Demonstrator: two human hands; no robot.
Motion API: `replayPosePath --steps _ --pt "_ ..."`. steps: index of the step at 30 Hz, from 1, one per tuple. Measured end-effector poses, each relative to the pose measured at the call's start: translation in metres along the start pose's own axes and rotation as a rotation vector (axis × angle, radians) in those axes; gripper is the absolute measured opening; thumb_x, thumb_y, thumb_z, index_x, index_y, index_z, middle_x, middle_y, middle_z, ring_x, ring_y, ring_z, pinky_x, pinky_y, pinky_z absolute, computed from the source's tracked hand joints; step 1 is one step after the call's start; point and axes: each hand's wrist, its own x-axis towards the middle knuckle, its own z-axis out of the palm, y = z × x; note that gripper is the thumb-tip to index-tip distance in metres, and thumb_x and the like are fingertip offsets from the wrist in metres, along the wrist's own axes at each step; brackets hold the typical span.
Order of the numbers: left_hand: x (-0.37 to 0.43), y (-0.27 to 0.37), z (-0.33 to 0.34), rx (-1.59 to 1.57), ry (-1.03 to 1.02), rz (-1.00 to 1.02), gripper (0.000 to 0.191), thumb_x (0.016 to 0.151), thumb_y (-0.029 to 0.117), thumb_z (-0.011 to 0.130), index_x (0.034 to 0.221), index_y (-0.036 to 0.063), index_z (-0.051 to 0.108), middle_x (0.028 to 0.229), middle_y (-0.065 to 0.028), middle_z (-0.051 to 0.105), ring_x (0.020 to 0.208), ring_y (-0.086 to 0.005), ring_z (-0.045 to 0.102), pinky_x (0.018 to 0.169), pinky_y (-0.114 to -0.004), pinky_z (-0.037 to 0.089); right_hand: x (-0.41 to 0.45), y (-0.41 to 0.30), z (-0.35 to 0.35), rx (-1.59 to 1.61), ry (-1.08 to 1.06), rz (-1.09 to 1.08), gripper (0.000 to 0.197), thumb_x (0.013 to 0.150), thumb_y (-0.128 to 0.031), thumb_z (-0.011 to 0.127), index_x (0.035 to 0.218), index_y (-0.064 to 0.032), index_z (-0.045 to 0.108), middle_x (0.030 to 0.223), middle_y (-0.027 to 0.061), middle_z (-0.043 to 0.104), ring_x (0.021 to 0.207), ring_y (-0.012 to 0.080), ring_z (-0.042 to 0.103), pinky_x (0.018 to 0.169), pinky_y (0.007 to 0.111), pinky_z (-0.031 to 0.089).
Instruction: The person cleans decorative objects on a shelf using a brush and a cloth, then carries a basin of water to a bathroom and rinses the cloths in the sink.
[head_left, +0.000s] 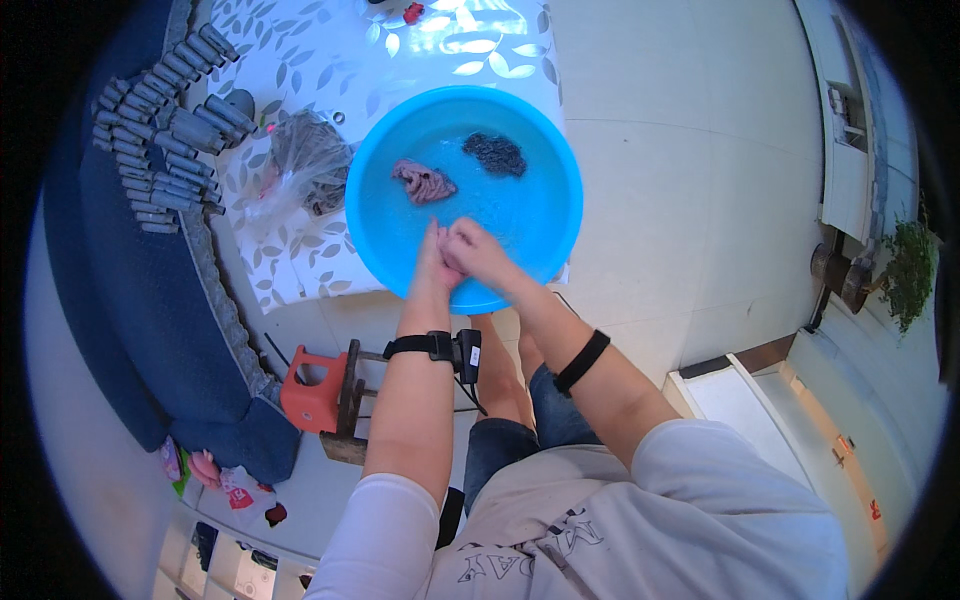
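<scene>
A large round blue plastic basin (529, 259) with water in it stands on a table with a leaf-patterned cover. My left hand (439, 259) and my right hand (471, 247) are pressed together over the basin's near side. The right one is curled over the left; whether anything is between them cannot be seen. Just beyond my hands lies a crumpled pinkish-brown wet cloth or mesh piece (424, 182). A dark, curly mesh-like piece (496, 154) lies farther back on the right in the basin.
A clear plastic bag (307, 161) of dark items lies left of the basin. Many grey tube-like rolls (169, 135) are piled on the blue sofa's (150, 300) edge. A red plastic stool (315, 390) and a wooden stool (349, 420) stand below left. A small red object (413, 13) lies at the table's back.
</scene>
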Motion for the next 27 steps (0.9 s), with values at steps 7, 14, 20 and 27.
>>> replayPosePath --steps 7,14,20,27 --pt "0.014 0.011 -0.013 -0.008 -0.174 -0.007 0.036 0.094 0.043 0.041 0.091 0.0091 0.054 0.086 -0.0071 0.058 0.080 -0.0207 0.058 0.067 -0.037 0.050 0.014 -0.032 0.016 -0.214 0.112 -0.082 0.036 0.084 -0.028 0.058 0.060 -0.0022 0.050 0.064 0.0158 0.050 0.073 0.0335 0.051 0.070 0.043 0.038" --pt "0.008 -0.003 -0.006 0.099 0.079 0.104 0.039 0.093 0.047 0.044 0.084 0.0110 0.056 0.072 -0.0056 0.057 0.065 -0.0198 0.056 0.052 -0.035 0.045 0.023 -0.022 0.012 -0.254 0.278 0.046 0.037 0.085 -0.033 0.055 0.063 -0.0036 0.056 0.063 0.0167 0.056 0.061 0.0379 0.054 0.056 0.048 0.039" --pt "-0.003 0.003 -0.019 0.443 0.153 0.296 0.040 0.092 0.040 0.049 0.073 0.0051 0.055 0.068 -0.0068 0.056 0.058 -0.0207 0.054 0.049 -0.035 0.041 0.033 -0.001 -0.032 -0.795 0.172 0.014 0.029 0.085 -0.034 0.055 0.077 -0.0068 0.061 0.078 0.0154 0.061 0.078 0.0364 0.060 0.063 0.047 0.048" --pt "0.001 0.012 -0.039 1.283 0.546 0.927 0.038 0.090 0.033 0.049 0.094 -0.0026 0.060 0.086 -0.0178 0.062 0.078 -0.0310 0.059 0.073 -0.040 0.046 0.031 -0.010 -0.053 -1.066 0.235 0.039 0.031 0.083 -0.028 0.057 0.099 -0.0018 0.052 0.106 0.0191 0.052 0.088 0.0357 0.060 0.068 0.044 0.052"
